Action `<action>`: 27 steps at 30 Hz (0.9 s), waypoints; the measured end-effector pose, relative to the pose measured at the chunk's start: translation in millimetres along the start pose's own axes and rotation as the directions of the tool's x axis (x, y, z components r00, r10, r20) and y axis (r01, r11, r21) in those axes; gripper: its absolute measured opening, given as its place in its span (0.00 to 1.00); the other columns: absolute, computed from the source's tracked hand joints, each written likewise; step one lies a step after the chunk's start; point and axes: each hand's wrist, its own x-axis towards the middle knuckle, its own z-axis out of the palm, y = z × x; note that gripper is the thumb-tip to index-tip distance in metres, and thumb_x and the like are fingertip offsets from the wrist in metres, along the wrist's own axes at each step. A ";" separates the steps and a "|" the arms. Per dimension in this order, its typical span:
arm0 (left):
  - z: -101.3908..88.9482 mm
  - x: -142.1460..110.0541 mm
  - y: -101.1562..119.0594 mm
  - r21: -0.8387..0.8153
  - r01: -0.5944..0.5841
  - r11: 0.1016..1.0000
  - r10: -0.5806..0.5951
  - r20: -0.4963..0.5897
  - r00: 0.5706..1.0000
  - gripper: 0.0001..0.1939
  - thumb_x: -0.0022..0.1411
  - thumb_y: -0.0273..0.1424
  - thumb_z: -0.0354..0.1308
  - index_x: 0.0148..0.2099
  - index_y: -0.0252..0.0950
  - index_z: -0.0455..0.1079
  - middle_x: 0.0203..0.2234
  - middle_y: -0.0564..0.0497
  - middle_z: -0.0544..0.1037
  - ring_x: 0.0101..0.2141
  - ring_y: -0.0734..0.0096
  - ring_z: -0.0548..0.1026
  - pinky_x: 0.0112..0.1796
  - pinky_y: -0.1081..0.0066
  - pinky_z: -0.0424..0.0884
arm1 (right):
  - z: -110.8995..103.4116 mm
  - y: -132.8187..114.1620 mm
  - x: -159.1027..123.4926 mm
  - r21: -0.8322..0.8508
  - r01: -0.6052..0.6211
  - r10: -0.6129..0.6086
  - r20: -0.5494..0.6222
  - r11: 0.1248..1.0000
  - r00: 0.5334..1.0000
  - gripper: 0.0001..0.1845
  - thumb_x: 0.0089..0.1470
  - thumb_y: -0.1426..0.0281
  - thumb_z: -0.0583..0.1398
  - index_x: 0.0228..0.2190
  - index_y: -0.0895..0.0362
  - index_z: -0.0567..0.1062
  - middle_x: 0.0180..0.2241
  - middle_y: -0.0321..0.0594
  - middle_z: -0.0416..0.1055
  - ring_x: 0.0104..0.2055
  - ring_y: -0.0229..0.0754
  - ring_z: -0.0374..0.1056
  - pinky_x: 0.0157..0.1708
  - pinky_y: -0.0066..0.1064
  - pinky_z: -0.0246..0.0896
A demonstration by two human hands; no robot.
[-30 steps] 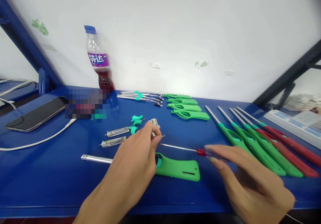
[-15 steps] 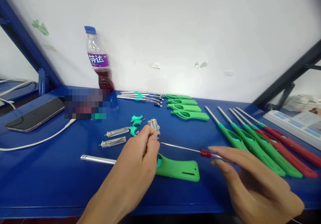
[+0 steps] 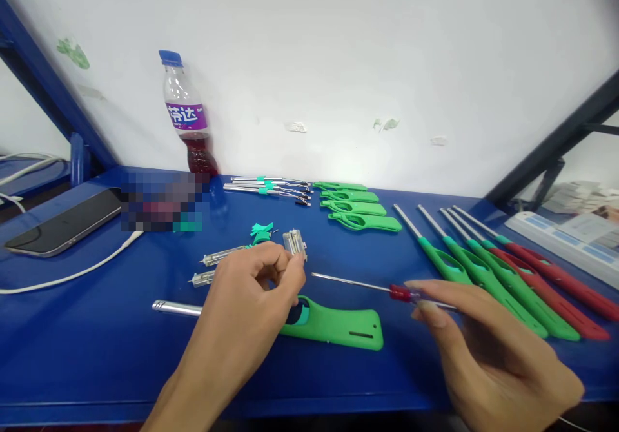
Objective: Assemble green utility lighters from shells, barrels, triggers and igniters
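Green plastic lighter with a silver metal tube (image 3: 338, 326), lying flat across the near part of the blue tabletop (image 3: 348, 380), its tube to the left and its middle partly behind the left hand (image 3: 246, 309)! And look at that left hand: thumb and forefinger pressed together over the lighter, though whether anything tiny sits between them, I cannot tell. Over on the right, the right hand (image 3: 503, 348) has its fingers clamped on the red-and-clear handle of a slim screwdriver (image 3: 400, 293), steel tip pointing left, near the left fingertips but apart from them.

Just beyond the left hand, clear plastic cartridges (image 3: 293, 242) and small teal plastic pieces (image 3: 262, 229). Farther back, thin metal rods with wires (image 3: 256, 189) beside a column of green plastic shells (image 3: 365, 222). Out right, slanting side by side, three green long-necked lighters (image 3: 488, 277) and two red ones (image 3: 561, 277)!
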 end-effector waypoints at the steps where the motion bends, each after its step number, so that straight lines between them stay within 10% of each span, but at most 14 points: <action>1: 0.0 -0.6 -0.6 -0.007 -0.016 1.000 0.016 -0.002 1.000 0.24 0.69 0.41 0.55 0.22 0.38 0.58 0.19 0.57 0.68 0.23 0.74 0.66 0.27 0.72 0.59 | 0.1 0.2 0.2 0.003 0.000 0.000 -0.001 1.000 1.000 0.16 0.62 0.76 0.67 0.48 0.45 0.83 0.37 0.33 0.82 0.29 0.41 0.75 0.29 0.37 0.69; 8: 7.6 -2.5 -10.3 0.045 -0.096 0.994 0.096 -0.018 0.995 0.23 0.66 0.39 0.60 0.23 0.38 0.55 0.16 0.60 0.57 0.20 0.78 0.55 0.22 0.75 0.51 | 3.4 1.9 2.8 0.031 0.048 -0.046 -0.042 0.998 0.998 0.16 0.60 0.78 0.69 0.46 0.50 0.84 0.36 0.33 0.81 0.32 0.39 0.76 0.28 0.33 0.68; 19: 6.0 6.9 -7.0 -0.187 0.105 0.977 -0.093 0.072 0.993 0.10 0.58 0.39 0.68 0.29 0.38 0.80 0.17 0.54 0.77 0.19 0.72 0.74 0.21 0.77 0.68 | 2.2 3.2 0.6 -0.001 -0.001 0.001 -0.049 1.000 0.999 0.13 0.62 0.75 0.69 0.46 0.50 0.84 0.36 0.33 0.81 0.32 0.38 0.75 0.30 0.33 0.67; 27: -1.9 7.0 -3.3 -0.213 0.009 0.977 0.008 0.078 0.997 0.08 0.62 0.33 0.64 0.39 0.38 0.84 0.29 0.49 0.86 0.27 0.64 0.84 0.30 0.69 0.82 | 3.8 4.5 1.6 -0.001 -0.018 0.018 -0.040 1.000 0.999 0.13 0.62 0.75 0.69 0.46 0.49 0.84 0.36 0.32 0.81 0.33 0.38 0.75 0.33 0.33 0.68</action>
